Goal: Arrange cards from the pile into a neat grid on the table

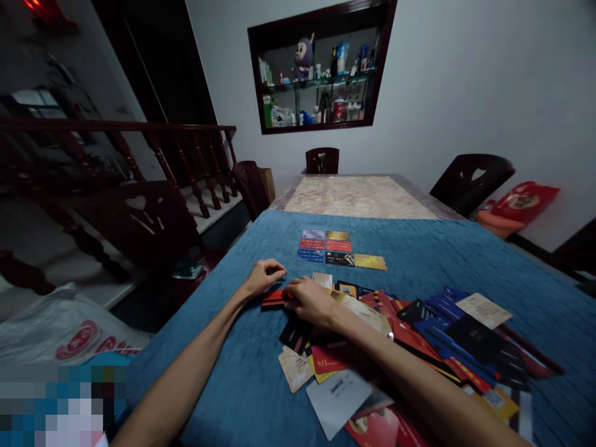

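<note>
My left hand (264, 277) is just above the blue cloth, left of the card pile. Its thumb and fingers curl together at the tips; whether anything is between them I cannot make out. Beside it, my right hand (313, 302) grips the end of a red card with a black stripe (272, 298), at the pile's left edge. Under my right wrist spreads a loose heap of cards, with a white card (338, 397), a pink-red card (330, 358) and a beige card (295, 369) near me. Beyond my hands, several cards lie in neat rows, including a gold card (370, 261).
The blue cloth (223, 372) covers the near part of the table, whose patterned top (358, 195) shows beyond. Blue cards (433, 332) and a cream card (484, 310) lie at the heap's right. Dark wooden chairs (472, 180) surround the table. A white bag (69, 329) sits at left.
</note>
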The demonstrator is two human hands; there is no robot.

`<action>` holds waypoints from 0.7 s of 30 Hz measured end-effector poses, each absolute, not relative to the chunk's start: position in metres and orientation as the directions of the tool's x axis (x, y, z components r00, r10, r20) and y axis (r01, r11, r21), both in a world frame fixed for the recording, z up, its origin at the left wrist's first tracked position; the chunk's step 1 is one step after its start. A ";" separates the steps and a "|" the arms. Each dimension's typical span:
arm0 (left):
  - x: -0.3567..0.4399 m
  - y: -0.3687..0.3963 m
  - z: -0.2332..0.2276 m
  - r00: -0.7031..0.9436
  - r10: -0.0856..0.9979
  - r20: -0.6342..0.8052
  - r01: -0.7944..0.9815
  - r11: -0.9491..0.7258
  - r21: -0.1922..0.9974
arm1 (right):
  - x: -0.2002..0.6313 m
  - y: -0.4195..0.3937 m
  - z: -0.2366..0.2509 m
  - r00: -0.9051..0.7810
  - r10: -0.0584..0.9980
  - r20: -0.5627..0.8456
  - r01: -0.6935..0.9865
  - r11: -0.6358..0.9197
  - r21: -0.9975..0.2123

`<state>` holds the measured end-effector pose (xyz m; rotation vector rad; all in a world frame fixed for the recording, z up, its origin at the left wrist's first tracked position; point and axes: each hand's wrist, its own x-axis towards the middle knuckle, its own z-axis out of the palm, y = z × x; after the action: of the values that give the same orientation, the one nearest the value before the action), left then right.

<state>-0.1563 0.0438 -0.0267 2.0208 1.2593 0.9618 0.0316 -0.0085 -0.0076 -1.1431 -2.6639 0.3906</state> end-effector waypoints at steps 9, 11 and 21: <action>-0.155 0.037 -0.017 0.338 0.928 0.159 0.356 -0.282 0.891 | 0.041 -0.005 0.005 -0.567 0.818 0.090 0.796 0.573 -0.195; -0.155 0.036 -0.015 0.326 0.931 0.166 0.349 -0.282 0.894 | 0.041 -0.004 0.005 -0.547 0.831 0.098 0.812 0.556 -0.177; -0.160 0.032 -0.010 0.340 0.931 0.131 0.213 -0.212 0.954 | 0.045 0.000 -0.001 -0.502 0.851 0.155 0.807 0.526 -0.269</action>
<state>-0.1602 0.0316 -0.0100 1.6592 1.0419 0.9528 0.0451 0.0000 -0.0015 -1.3920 -2.5008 0.2338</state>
